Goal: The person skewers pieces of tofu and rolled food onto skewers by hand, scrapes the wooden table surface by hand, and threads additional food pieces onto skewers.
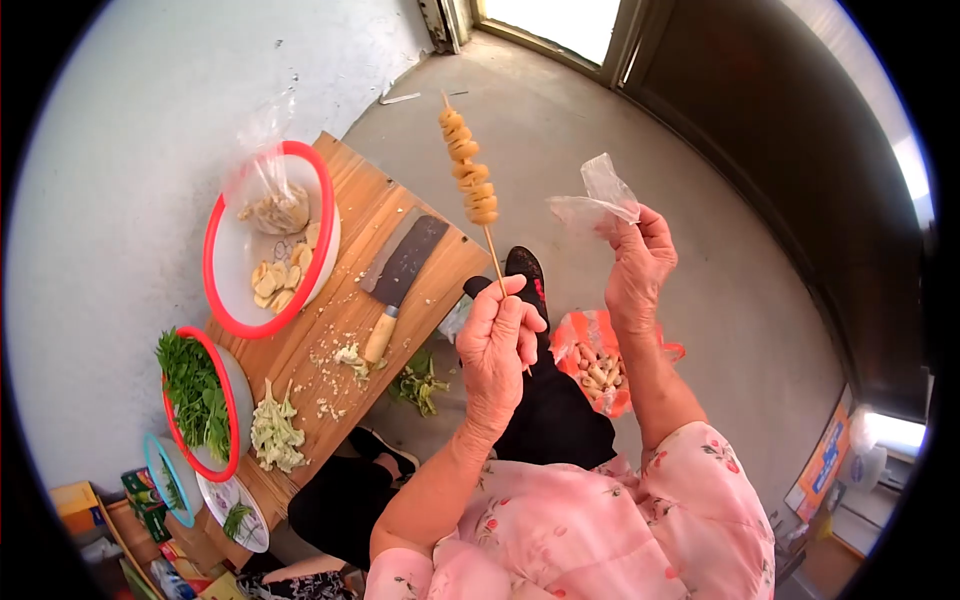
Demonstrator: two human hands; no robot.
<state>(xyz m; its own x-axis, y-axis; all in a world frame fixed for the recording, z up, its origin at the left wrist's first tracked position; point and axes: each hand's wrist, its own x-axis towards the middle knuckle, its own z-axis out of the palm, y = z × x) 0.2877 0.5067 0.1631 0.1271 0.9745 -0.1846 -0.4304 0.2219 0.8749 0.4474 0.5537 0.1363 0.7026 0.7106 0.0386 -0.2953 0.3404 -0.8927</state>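
My left hand [495, 340] is closed round the lower end of a wooden skewer, which points up and away from me. Several yellowish, coiled pieces are threaded along the upper part of this food skewer [468, 175]. To the right, my right hand [640, 262] pinches a thin, clear plastic bag [598, 200], crumpled and held up in the air. A gap separates the bag from the skewer. Left of my left hand, a cleaver [405, 265] with a wooden handle lies on the wooden table [350, 190].
On the table stand a red-rimmed bowl [325, 270] with pale slices and a bagged food, a bowl of green leaves [195, 390], cauliflower pieces [277, 430] and a plate [250, 505]. An orange-red bag [575, 330] of pale brown pieces sits on the floor near my feet.
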